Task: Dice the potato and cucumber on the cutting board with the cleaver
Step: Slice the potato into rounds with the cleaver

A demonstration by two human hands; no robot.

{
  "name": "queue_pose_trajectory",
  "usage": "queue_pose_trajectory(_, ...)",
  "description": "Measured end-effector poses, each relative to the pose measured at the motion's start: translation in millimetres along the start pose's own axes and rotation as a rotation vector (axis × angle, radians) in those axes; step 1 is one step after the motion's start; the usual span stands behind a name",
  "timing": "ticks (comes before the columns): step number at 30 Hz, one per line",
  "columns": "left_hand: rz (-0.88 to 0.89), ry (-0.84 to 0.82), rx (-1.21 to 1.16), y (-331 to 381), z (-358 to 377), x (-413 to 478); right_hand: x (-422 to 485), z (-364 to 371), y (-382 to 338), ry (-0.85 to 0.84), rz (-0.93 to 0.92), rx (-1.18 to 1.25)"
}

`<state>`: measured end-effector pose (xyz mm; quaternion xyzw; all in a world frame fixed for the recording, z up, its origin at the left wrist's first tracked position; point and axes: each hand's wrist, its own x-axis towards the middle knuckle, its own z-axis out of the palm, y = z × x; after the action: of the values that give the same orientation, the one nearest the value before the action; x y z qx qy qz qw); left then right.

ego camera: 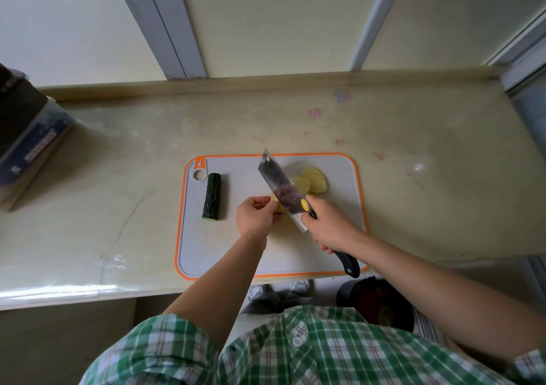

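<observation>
A grey cutting board (224, 249) with an orange rim lies on the counter. A dark green cucumber piece (212, 196) lies at its left side, untouched. Several pale yellow potato slices (314, 179) are fanned out at the board's upper right. My right hand (331, 226) grips the black handle of the cleaver (280, 187), whose blade slants up to the left over a remaining piece of potato (279, 206). My left hand (255, 216) holds that piece with curled fingers, right beside the blade. Most of the piece is hidden by the blade and fingers.
A dark blue box (28, 145) leans at the counter's far left. The pale counter (413, 184) ends at a raised back ledge and wall. Below the front edge stands a dark bin (378, 302) and my checked shirt fills the bottom.
</observation>
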<state>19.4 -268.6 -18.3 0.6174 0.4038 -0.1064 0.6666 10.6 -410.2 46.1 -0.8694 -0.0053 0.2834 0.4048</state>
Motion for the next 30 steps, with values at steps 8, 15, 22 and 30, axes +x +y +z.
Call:
queue_pose_trajectory(8, 0.027, 0.048, 0.071, 0, 5, -1, -4, 8, 1, 0.025, 0.029, -0.064)
queue_pose_trajectory(15, 0.047, 0.06, 0.145, 1, 6, -2, 11, 10, -8, 0.016, 0.085, -0.038)
queue_pose_trajectory(22, 0.045, 0.06, 0.172, 2, 7, -2, 11, 9, -7, -0.009, 0.113, -0.004)
queue_pose_trajectory(30, 0.077, 0.044, 0.193, 2, 8, -5, 9, 13, -2, -0.006, 0.133, -0.065)
